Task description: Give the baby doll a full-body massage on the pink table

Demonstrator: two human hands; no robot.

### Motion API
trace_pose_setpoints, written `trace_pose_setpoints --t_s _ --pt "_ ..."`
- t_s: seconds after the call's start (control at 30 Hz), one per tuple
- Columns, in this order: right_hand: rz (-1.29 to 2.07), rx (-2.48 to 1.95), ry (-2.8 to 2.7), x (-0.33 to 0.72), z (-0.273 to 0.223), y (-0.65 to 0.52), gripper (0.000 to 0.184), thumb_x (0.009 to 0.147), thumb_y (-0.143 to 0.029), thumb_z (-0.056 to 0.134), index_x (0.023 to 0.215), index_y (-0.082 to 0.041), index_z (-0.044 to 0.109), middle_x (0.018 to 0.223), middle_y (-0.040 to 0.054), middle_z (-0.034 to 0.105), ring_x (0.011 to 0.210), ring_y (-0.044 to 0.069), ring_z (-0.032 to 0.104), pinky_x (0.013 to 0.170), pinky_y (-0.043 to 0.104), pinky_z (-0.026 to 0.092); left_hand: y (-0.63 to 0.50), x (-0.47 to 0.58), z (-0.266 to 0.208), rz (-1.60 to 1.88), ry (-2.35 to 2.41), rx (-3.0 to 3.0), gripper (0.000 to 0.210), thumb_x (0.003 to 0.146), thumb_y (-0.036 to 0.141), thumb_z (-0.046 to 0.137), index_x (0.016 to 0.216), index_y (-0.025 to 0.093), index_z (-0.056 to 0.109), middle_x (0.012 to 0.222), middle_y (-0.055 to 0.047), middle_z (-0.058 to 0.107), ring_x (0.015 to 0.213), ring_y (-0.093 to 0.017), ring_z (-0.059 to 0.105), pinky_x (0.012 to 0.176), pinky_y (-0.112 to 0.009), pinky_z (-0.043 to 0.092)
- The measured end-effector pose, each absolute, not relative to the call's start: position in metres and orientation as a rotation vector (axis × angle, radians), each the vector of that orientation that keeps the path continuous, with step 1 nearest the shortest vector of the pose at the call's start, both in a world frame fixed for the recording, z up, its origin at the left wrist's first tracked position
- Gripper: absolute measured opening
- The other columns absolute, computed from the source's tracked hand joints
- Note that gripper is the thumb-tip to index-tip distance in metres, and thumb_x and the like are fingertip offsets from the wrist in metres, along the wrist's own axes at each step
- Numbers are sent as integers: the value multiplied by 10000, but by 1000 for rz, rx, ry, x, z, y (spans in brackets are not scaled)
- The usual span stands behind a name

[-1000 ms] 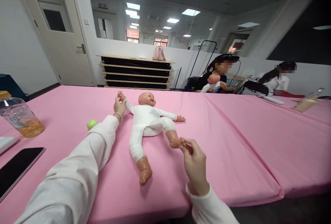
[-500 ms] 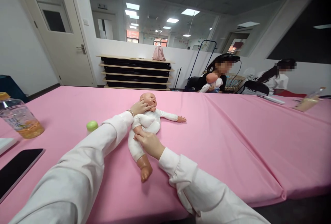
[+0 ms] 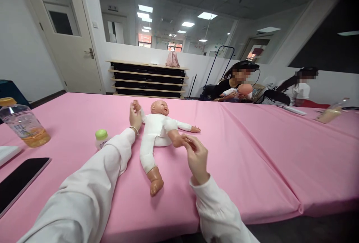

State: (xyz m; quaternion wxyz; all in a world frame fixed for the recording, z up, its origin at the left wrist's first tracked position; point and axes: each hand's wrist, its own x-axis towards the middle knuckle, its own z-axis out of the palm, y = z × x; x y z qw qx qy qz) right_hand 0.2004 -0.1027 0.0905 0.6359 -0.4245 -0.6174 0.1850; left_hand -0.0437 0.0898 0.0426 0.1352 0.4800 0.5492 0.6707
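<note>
A baby doll [image 3: 157, 125] in a white cloth suit lies on its back on the pink-covered table [image 3: 241, 160], head away from me. Out at the left of its body, my left hand [image 3: 135, 117] is closed around the doll's hand, with that arm held up and outward. My right hand [image 3: 198, 157] pinches the foot of the doll's bent leg, which is lifted and turned to the right. The other leg lies stretched toward me, its bare foot [image 3: 156, 183] untouched. The doll's far arm rests flat on the right.
Left of my forearm stands a small bottle with a green cap [image 3: 101, 135]. A drink bottle [image 3: 26, 125] and a phone [image 3: 22, 181] are at the left edge. Another bottle [image 3: 332, 112] tilts at the far right. Two people [image 3: 237, 82] sit beyond the table, one holding a doll.
My left hand has moved from the doll's neck and chest to its hand, drawing the arm out left. My right hand has swung the bent leg from left across to the right.
</note>
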Motion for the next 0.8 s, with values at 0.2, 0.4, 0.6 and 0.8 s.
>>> trace_pose_setpoints --t_s 0.2,0.4,0.6,0.8 --pt "551 -1245 -1148 241 29 -169 215 724 -353 626 871 -198 652 930 76 672 866 213 634 769 333 536 71 -87 7 1784 2090 1007 682 782 239 510 1371 107 190 1238 -188 499 1153 -249 483 967 -387 380" --pt "732 -1295 -1371 230 -1 -206 194 749 -351 601 882 -230 675 920 80 656 877 222 631 760 306 548 62 -82 2 1433 2490 1155 691 727 172 499 1341 8 231 1359 -285 316 1293 -343 280 1029 -489 254" --pt "756 -1330 -1551 222 6 -209 216 772 -352 578 941 -246 659 940 76 658 895 221 624 806 315 530 42 -65 4 1408 2464 1449 639 724 133 465 1332 40 291 1414 -261 221 1329 -345 183 1042 -521 209" --pt "900 -1362 -1419 251 11 -198 370 736 -439 582 1017 -204 635 1108 108 618 1048 227 580 903 337 488 -52 -24 8 1451 1926 2083 394 838 255 362 1203 153 469 1296 -148 427 1233 -266 352 1020 -472 299"
